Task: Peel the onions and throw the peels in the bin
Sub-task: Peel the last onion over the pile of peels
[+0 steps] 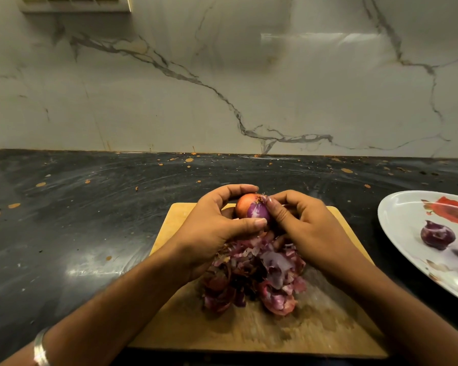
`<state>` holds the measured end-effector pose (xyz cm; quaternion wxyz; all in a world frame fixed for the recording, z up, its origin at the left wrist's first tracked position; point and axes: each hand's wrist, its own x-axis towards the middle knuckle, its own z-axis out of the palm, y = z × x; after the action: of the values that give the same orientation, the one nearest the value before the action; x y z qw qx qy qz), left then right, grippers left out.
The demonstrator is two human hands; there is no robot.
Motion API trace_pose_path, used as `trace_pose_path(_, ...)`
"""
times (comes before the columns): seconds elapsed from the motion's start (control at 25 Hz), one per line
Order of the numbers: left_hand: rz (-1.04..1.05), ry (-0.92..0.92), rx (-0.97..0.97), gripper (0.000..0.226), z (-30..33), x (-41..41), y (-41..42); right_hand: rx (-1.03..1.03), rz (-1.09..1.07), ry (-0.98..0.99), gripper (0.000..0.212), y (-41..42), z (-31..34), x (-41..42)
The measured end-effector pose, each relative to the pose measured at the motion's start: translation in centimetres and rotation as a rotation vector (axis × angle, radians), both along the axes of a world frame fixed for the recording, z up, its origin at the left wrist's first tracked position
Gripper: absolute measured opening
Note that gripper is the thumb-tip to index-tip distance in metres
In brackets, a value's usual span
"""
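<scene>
A half-peeled red onion (253,209) is held above the far edge of a wooden cutting board (249,331), the left hand (217,228) curled round it from behind and below while the right hand (302,225) pinches the papery skin near its tip. Half the bulb wears dry orange skin; the other half shows glossy purple flesh. The onion looks small, firm and light, and its bared side is likely slick, so the steadier hold would be on the dry half. The skin appears thin and brittle, apt to tear in flakes, and is probably best lifted from the tip. A heap of purple peels (254,276) lies on the board just nearer the person than the onion. To the board's right, on the dark desk (77,220), a flowered plate (397,223) carries a peeled onion (437,235). No bin is visible.
</scene>
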<state>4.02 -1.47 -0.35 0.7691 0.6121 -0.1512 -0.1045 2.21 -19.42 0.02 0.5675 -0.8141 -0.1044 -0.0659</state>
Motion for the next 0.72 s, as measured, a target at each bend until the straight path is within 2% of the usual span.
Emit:
trace_pose_path(0.16,0.032,-0.037,0.048,0.063,-0.05,-0.44,-0.47,-0.249,-0.089,-0.171,0.020,0.22,-0.60,0.07)
trace_pose_path(0.4,0.013,0.035,-0.095,0.059,0.15,-0.47,-0.59,-0.185,-0.126,-0.151,0.015,0.07,-0.48,0.45)
trace_pose_path(0.72,-0.020,0.087,-0.152,0.052,0.43,-0.56,-0.58,-0.125,-0.113,-0.127,0.019,-0.03,0.06,0.15)
